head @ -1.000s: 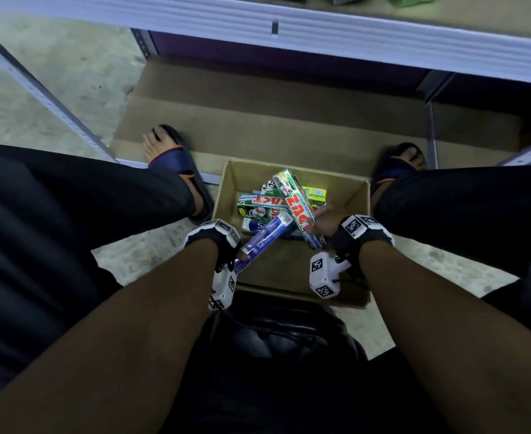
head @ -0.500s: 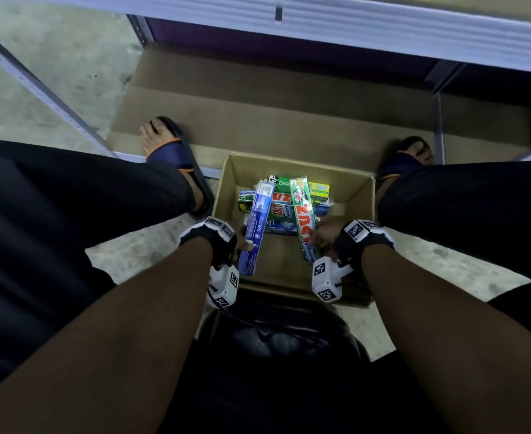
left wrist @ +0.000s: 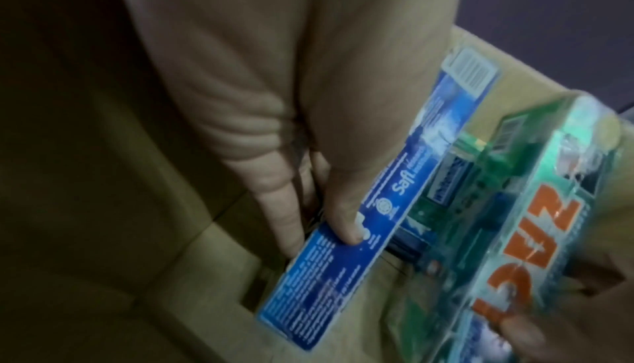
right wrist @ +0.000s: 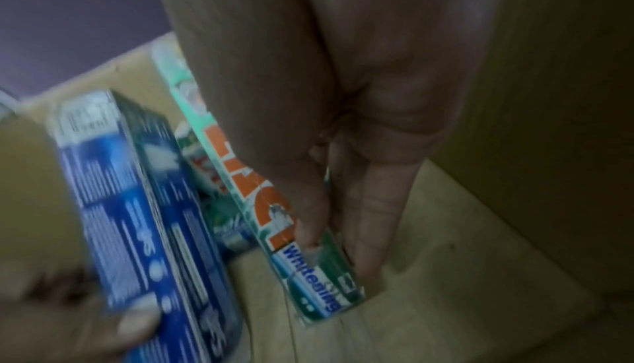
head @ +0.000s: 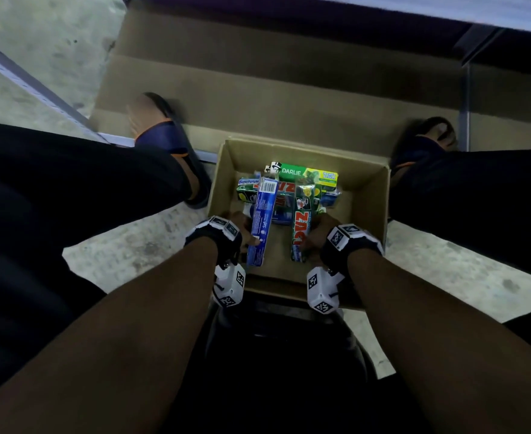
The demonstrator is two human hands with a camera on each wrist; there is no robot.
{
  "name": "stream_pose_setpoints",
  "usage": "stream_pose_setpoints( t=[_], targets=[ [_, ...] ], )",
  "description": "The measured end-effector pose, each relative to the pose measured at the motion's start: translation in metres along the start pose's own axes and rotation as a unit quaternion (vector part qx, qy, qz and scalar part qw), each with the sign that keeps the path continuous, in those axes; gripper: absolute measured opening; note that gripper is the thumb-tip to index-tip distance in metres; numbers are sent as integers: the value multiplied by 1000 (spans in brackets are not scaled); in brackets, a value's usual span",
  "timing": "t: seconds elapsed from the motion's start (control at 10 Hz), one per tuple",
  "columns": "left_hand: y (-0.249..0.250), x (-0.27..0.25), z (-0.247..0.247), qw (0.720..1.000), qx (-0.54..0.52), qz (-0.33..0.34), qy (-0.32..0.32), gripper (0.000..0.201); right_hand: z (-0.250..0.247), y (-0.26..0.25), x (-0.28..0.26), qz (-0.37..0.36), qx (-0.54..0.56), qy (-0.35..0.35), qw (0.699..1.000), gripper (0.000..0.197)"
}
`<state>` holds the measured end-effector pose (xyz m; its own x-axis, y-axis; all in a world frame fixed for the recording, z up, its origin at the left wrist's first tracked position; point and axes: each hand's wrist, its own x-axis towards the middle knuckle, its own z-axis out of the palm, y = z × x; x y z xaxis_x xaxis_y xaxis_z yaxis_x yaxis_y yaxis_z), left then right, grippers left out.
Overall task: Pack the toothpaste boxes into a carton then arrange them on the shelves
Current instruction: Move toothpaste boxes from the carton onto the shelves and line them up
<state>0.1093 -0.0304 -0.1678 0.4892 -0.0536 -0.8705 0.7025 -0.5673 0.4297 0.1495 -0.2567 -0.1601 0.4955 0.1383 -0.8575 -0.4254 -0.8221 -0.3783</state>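
Observation:
An open brown carton [head: 370,195] stands on the floor between my feet, with several toothpaste boxes piled at its far side, a green Darlie box [head: 305,173] on top. My left hand [head: 242,227] pinches a long blue toothpaste box [head: 262,220] [left wrist: 360,222] near its lower end, thumb on top, fingers beneath. My right hand [head: 316,236] grips a green box with orange letters [head: 301,223] [right wrist: 274,206] the same way. Both boxes lie lengthwise inside the carton, side by side, a little apart.
A flat sheet of cardboard [head: 289,73] lies on the low shelf behind the carton. Grey metal shelf rails [head: 32,86] run at the left and an upright [head: 464,89] at the right. My sandalled feet [head: 161,130] flank the carton on the concrete floor [head: 126,245].
Both boxes have swung from crossed and tilted to parallel, pointing away from me, and have come lower into the carton. My view has tipped down and closer.

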Motion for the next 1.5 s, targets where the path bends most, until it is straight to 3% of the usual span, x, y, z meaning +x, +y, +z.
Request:
stream_pose_setpoints(
  t=[0.1,0.2,0.4,0.6,0.7,0.8,0.9,1.1,1.3,1.4,1.5],
  targets=[
    [-3,5,-1,998,42,-7,35,43,11,-4,0,20,-17,22,999,55],
    [-5,9,-3,1000,12,-10,20,47,20,5,6,20,-43,39,998,60],
    [-3,11,-10,999,-12,3,30,73,17,5,5,12,-38,22,999,66],
    [1,10,-9,996,-63,25,50,68,12,-6,-2,-5,21,30,999,88],
    [1,7,-8,995,-70,37,57,70,15,-9,-3,-4,47,63,997,81],
    [0,7,-9,993,-90,53,48,57,19,-11,-2,-34,29,100,994,84],
    [-2,8,-9,990,-112,74,35,44,18,-12,-2,-36,29,108,993,75],
    [-5,6,-10,982,-178,56,22,45,12,-19,-8,-49,22,118,992,82],
    [8,-12,-18,975,-191,98,59,45,-5,-29,-24,-78,29,144,986,58],
    [17,-26,-24,972,-184,121,78,43,-14,-35,-33,-95,46,160,981,55],
    [28,-42,-31,969,-181,139,99,45,-23,-44,-44,-98,65,154,981,75]
  ],
)
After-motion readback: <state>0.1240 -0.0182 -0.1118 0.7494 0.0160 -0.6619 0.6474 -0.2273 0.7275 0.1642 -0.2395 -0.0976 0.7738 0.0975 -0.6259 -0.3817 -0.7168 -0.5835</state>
